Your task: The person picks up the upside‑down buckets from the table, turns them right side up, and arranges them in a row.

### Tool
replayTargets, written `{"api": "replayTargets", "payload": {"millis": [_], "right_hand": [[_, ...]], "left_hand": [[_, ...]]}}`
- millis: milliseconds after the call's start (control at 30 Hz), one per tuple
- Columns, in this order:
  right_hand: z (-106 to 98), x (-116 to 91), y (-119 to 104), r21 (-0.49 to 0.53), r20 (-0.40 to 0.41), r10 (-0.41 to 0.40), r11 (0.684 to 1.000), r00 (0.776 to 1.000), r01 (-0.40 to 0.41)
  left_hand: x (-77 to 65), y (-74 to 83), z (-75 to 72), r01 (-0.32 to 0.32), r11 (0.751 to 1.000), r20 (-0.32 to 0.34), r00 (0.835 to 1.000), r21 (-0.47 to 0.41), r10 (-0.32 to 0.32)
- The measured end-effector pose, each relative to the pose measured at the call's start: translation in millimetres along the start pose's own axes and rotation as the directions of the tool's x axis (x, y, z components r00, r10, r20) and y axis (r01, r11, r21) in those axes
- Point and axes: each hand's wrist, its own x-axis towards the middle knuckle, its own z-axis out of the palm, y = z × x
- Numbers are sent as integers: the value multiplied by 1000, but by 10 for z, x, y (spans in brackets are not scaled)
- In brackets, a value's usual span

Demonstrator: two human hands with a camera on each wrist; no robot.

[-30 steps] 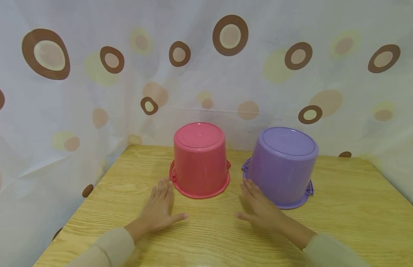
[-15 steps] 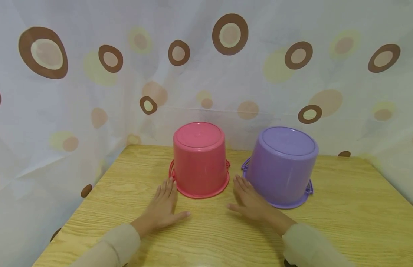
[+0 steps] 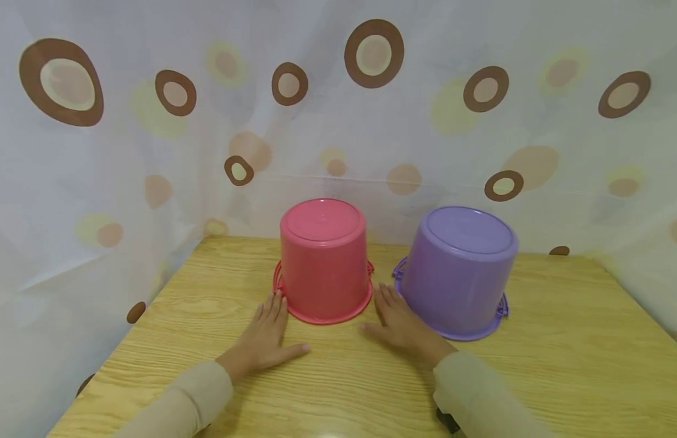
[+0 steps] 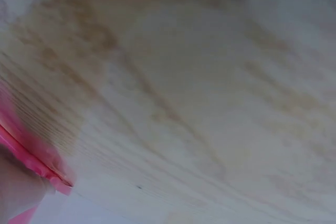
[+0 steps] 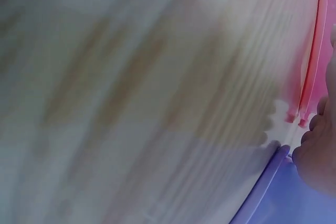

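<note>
A pink bucket [image 3: 323, 267] stands upside down on the wooden table, its handle down around the rim. To its right is a purple bucket [image 3: 461, 274], also upside down. My left hand [image 3: 261, 339] has its fingers straight and its thumb spread, fingertips right at the pink bucket's lower left rim. My right hand [image 3: 402, 325] reaches between the buckets, fingers straight, just in front of the purple bucket's left side. In the right wrist view, the right hand's fingers [image 5: 315, 135] show between the purple bucket [image 5: 299, 198] and the pink rim [image 5: 311, 61].
The wood-grain table [image 3: 179, 340] extends in front of and beside both buckets. A white curtain [image 3: 420, 134] with brown and yellow circles hangs behind it and along both sides. A small dark object [image 3: 447, 420] shows under the right sleeve.
My right hand has moved left, from in front of the purple bucket to the gap between the buckets. My left hand has shifted slightly right to the pink rim. Both buckets stay in place.
</note>
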Motion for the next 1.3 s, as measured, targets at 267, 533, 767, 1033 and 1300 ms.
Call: {"api": "replayTargets", "payload": {"millis": [267,533,767,1033,1300], "right_hand": [[36,154,-9,-31,7,35,999,999,-35],[66,183,-19,-27,37,33,999,999,-32],[59,159,-41,-43,61,51,998,997,-49],[44,138,-86,-41,91,43,998,995,-39],[39,65,-92,-116,94,10,993,996,1]], "left_hand": [[13,-18,-6,-7,1000,20,1000,6,7],[41,-34,-5,-6,1000,32,999,-17,6],[49,-21,-14,9,998,61,998,-62,-5],[3,-57,-20,19,999,64,998,-44,-16],[-50,-32,-52,17,998,82,997,-68,-11]]}}
